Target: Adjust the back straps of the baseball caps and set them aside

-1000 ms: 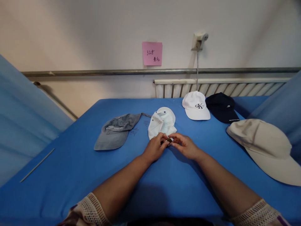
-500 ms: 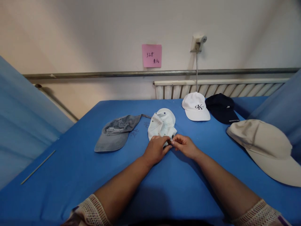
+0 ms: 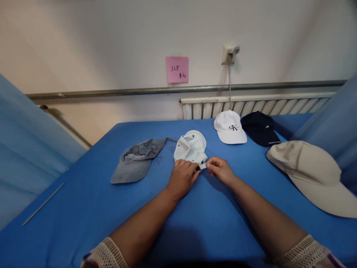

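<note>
A pale blue-white cap lies upside down in the middle of the blue table. My left hand rests closed on the cap's near edge, fingers curled around the strap's buckle end. My right hand pinches the free end of the white adjustment strap, which stretches between the two hands. Both hands sit just in front of the cap, nearly touching each other.
A grey cap lies to the left. A white cap with a black logo and a dark navy cap sit at the back. A beige wide-brimmed hat is on the right. A thin stick lies far left.
My right hand has drawn the strap end out to the right, so a short white length shows between the hands. The view has tilted slightly down.
</note>
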`<state>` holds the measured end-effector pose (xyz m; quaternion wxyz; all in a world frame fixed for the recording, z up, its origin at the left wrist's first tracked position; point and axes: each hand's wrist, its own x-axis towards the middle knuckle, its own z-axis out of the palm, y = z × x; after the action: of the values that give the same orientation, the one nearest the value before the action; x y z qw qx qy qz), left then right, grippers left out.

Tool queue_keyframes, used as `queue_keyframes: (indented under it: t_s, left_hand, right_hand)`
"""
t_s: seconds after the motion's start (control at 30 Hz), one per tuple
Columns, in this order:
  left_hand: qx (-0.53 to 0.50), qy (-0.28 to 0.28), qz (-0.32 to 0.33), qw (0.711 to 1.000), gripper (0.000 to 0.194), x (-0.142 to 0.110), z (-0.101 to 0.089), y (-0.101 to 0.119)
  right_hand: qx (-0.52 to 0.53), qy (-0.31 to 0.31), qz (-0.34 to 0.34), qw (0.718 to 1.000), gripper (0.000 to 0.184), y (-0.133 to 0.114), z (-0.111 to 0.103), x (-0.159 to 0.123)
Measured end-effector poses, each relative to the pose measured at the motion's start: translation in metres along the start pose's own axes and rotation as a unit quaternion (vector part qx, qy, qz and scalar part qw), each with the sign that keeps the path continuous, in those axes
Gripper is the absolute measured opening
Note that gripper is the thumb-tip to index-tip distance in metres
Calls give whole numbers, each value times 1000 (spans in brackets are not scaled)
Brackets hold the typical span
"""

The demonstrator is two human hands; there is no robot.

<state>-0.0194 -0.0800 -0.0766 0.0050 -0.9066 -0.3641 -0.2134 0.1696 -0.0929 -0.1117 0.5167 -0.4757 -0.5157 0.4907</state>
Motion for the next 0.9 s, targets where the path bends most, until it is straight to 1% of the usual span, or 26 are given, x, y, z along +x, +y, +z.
queue_keyframes:
  t_s: [0.17,0.23,0.3,0.37,0.43,0.5,0.53,0.6,0.67,0.77,0.9]
  left_hand:
    - [13,11,-15,1000,20,0,-2,-2]
    - [8,11,-21,1000,20,0,-1,-4]
    - [-9,19,-37,999,22,-1,1,-8]
    - [-40,34,-64,997,23,-1,4,-12]
    - [-74,47,-91,992,23,-1,7,-16]
    - [-104,56,-114,986,21,-1,9,-18]
    - [-115,60,-121,984,20,-1,9,-19]
    - [-130,63,-127,981,18,-1,10,-17]
    - [-130,57,-119,983,16,-2,10,-15]
    - [-98,46,-95,990,15,-2,10,-11]
    - [-48,50,-80,994,18,-3,9,-10]
  right_hand:
    - [19,39,15,999,28,0,-3,4]
    - [32,61,31,997,27,-1,-4,5]
    - [57,80,65,993,26,-2,-4,5]
    - [94,86,119,985,23,-4,-3,4]
    - [134,63,184,972,19,-7,-1,1]
    - [178,15,233,956,16,-9,2,-3]
    - [201,-13,246,948,16,-9,4,-5]
    - [249,-52,247,935,16,-9,7,-7]
    - [284,-62,229,929,18,-7,9,-7]
    - [298,-35,178,937,24,-4,10,-5]
    - [288,-6,121,950,37,-2,10,-3]
